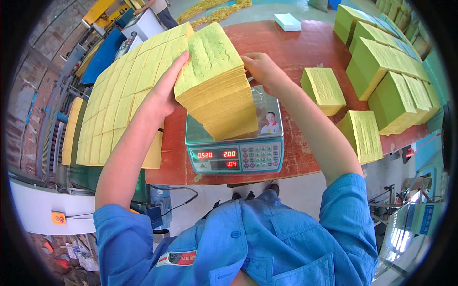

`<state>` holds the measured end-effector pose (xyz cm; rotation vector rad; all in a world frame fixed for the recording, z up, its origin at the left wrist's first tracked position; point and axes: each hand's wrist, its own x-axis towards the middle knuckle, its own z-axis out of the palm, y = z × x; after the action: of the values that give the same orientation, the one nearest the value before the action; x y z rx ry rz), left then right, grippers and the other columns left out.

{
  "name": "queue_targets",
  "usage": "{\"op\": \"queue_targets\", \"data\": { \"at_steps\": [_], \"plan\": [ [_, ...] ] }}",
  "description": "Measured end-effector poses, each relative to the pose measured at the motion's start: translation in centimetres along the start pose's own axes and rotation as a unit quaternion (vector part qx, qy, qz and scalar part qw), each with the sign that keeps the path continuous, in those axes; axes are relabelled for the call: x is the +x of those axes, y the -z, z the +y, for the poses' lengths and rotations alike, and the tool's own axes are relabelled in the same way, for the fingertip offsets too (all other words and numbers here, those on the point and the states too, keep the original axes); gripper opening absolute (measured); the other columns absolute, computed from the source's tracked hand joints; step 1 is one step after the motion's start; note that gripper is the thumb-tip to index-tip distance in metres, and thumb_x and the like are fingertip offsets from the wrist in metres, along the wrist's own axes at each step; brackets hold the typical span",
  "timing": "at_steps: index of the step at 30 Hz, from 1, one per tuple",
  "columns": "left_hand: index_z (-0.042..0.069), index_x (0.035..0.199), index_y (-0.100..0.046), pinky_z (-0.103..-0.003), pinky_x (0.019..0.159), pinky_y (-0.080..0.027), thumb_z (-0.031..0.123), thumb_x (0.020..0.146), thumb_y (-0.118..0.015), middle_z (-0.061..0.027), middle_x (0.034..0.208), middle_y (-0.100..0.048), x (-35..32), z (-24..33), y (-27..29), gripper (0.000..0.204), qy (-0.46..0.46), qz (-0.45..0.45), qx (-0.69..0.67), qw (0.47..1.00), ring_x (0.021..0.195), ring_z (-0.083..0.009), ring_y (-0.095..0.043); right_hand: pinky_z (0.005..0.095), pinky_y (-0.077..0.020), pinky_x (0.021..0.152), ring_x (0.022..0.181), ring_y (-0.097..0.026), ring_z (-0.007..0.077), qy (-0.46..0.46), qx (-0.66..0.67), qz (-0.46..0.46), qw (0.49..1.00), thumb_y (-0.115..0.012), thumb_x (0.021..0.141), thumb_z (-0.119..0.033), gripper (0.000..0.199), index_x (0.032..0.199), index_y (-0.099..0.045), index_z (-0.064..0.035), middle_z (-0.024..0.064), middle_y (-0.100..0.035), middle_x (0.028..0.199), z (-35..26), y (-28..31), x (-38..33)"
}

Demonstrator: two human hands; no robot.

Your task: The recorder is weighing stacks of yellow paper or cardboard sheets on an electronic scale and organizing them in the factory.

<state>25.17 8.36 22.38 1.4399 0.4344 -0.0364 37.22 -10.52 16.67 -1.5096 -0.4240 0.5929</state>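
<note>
The tall stack of yellow sheets (217,90) was in the upper middle of the frame, slightly tilted, with wavy dents on its top. It hid much of the scale (236,159) beneath. Yellow blocks (129,90) crowded the upper left; smaller stacks (324,90) stood right on the red table (286,50). My left hand (169,90) was clamped on the tall stack's left side; my right hand (261,69) bent at its right edge, but whether those half-hidden fingers gripped, I could not tell.

Observed pale sheets (288,22) stacked near the far edge of the red worktop (281,45); noted yellow scraps (210,9) on the floor (265,12) beyond, near another person (161,8) beside a white machine cabinet (147,26); at lower left, recorded an orange switch box (58,218) on a white panel (33,200).
</note>
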Motion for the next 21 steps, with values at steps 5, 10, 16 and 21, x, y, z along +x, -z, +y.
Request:
{"op": "queue_targets", "data": {
  "at_steps": [5, 10, 16, 21],
  "plan": [
    [0.015, 0.138, -0.05, -0.041, 0.099, -0.042, 0.06, 0.089, -0.054, -0.0065, 0.135, -0.056, 0.1, 0.0, 0.2, 0.067, 0.013, 0.019, 0.019, 1.0, 0.122, -0.0205, -0.052, 0.0324, -0.0571, 0.067, 0.079, -0.067, 0.0191, 0.037, -0.025, 0.013, 0.999, -0.054, 0.094, -0.031, 0.039, 0.108, -0.069, 0.0024, 0.0128, -0.07, 0.091, 1.6, -0.1, 1.3],
    [0.011, 0.137, -0.05, -0.036, 0.097, -0.045, 0.055, 0.091, -0.055, -0.007, 0.132, -0.058, -0.6, 0.0, -1.0, 0.063, -0.005, 0.024, 0.003, 1.0, 0.118, -0.0177, -0.056, 0.0426, -0.0506, 0.082, 0.085, -0.067, 0.0374, 0.128, -0.189, 0.087, 0.97, -0.05, 0.091, -0.034, 0.041, 0.093, -0.07, 0.0025, 0.0251, -0.067, 0.086, 1.8, -0.2, 0.6],
    [0.01, 0.143, -0.042, -0.035, 0.099, -0.044, 0.05, 0.097, -0.048, -0.0085, 0.137, -0.054, -1.1, -1.6, 0.8, 0.061, -0.048, 0.035, -0.077, 0.995, 0.12, -0.0209, -0.055, 0.0398, -0.0431, 0.098, 0.115, -0.057, 0.0355, 0.158, -0.168, 0.1, 0.968, -0.05, 0.093, -0.034, 0.042, 0.105, -0.069, 0.0018, 0.025, -0.06, 0.122, 2.9, 0.8, -0.8],
    [0.007, 0.147, -0.032, -0.039, 0.106, -0.039, 0.056, 0.1, -0.034, -0.0107, 0.151, -0.037, 2.4, -8.9, 4.3, 0.068, -0.108, 0.102, -0.189, 0.971, 0.132, -0.0236, -0.044, 0.0334, -0.0294, 0.112, 0.137, -0.039, 0.0251, 0.161, 0.085, 0.082, 0.98, -0.04, 0.102, -0.042, 0.059, 0.14, -0.043, 0.0027, 0.018, -0.045, 0.145, 6.7, 0.9, 1.0]
  ]
}}
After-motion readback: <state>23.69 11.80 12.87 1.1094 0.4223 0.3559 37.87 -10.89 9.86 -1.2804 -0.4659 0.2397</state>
